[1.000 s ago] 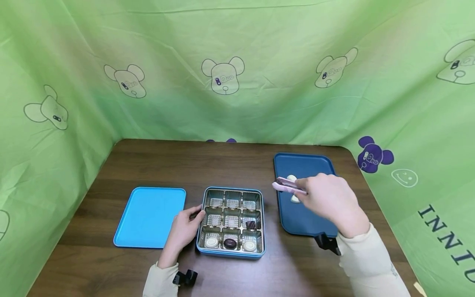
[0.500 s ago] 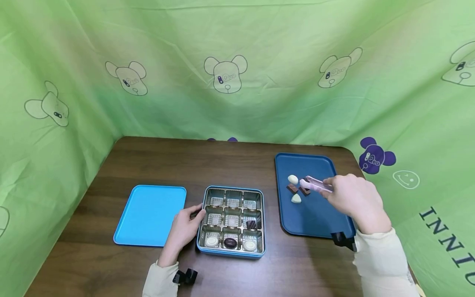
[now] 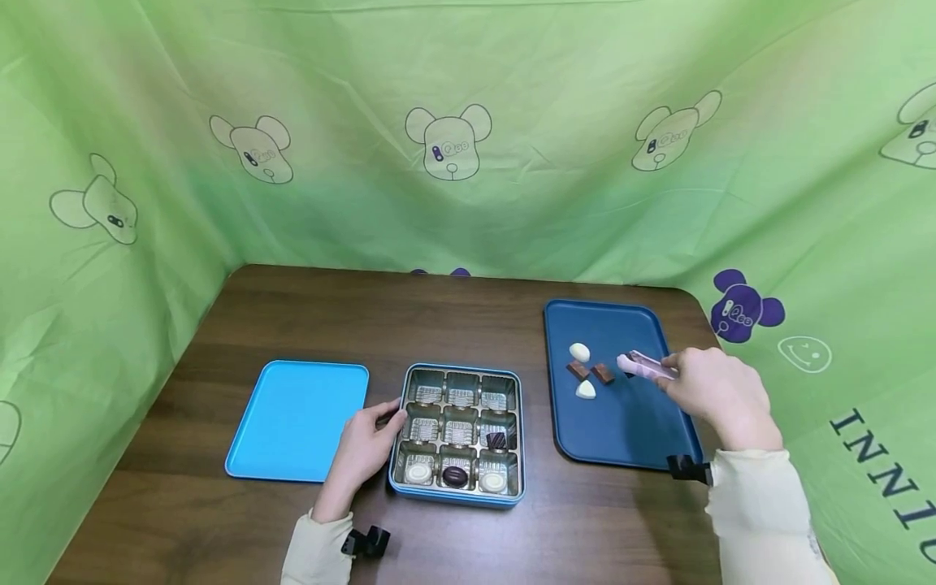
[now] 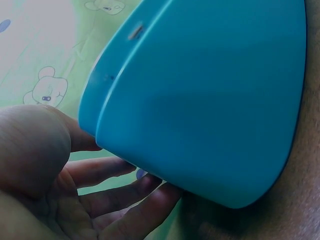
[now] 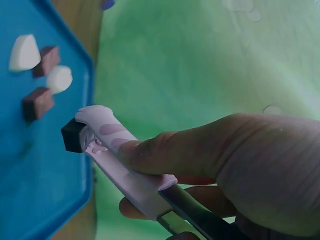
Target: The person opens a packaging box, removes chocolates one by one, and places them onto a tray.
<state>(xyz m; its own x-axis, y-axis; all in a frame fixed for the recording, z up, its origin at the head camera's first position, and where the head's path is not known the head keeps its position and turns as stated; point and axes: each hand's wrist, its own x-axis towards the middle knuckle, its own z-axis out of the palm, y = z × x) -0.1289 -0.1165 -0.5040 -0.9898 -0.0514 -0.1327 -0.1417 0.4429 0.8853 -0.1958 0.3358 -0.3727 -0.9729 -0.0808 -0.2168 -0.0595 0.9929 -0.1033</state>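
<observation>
I have the dark cube [image 5: 71, 136] at the tips of the pink tongs [image 5: 122, 175], just ahead of the right hand [image 3: 720, 398], which pinches the tongs between thumb and fingers. Over the last second the tongs have drawn rightward, baring two brown chocolates [image 3: 603, 374] and two white chocolates [image 3: 585, 391], clustered to the left of that hand. I take this to mean the cube has been singled out from the rest; whether it is lifted off the navy tray [image 3: 607, 435] I cannot tell. Further out, between the hands and directly right of the left hand [image 3: 366, 443], I see the sectioned box [image 3: 455, 498] with four pieces [image 3: 455, 476] in it. The left hand is spread, fingertips against the box's side and thumb at its rim, and has stayed put. To its left, a light-blue lid [image 3: 296, 422] lies flat on the worktop [image 3: 453, 321].
</observation>
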